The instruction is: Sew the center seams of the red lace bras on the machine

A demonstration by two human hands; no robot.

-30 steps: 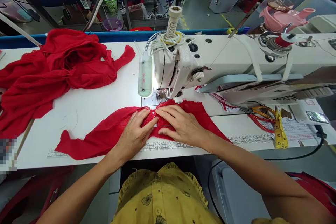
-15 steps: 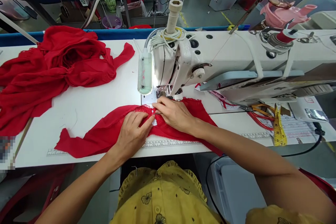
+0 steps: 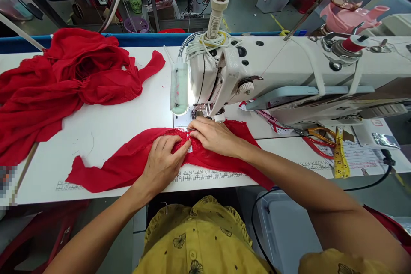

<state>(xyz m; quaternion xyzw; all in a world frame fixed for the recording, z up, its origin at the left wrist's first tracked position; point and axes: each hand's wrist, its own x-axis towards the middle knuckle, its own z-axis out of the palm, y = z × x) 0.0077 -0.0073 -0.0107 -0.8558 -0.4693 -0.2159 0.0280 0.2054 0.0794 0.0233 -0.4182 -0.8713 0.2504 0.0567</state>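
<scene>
A long strip of red fabric (image 3: 118, 160) with lacy edges lies across the front of the sewing table, below the needle area of a white sewing machine (image 3: 221, 72). My left hand (image 3: 163, 158) rests on its middle, fingers curled and thumb pressing the cloth beside a small white label (image 3: 190, 148). My right hand (image 3: 213, 137) is just right of the label, thumb and fingers pinched together at the fabric. A thin dark sliver shows by the right fingertips, too small to name. Both hands sit just in front of the presser foot, whose base is partly hidden.
A heap of red fabric (image 3: 70, 77) covers the table's left side. At the right lie orange-handled scissors (image 3: 323, 135), a yellow measuring tape (image 3: 341, 158) and papers. A printed ruler (image 3: 208, 175) runs along the front edge. A lamp (image 3: 179, 87) hangs beside the machine head.
The right fingers have shifted slightly, and the thin dark sliver at their tips now shows less. My left hand and the red fabric stay nearly where they were. The view has tilted slightly.
</scene>
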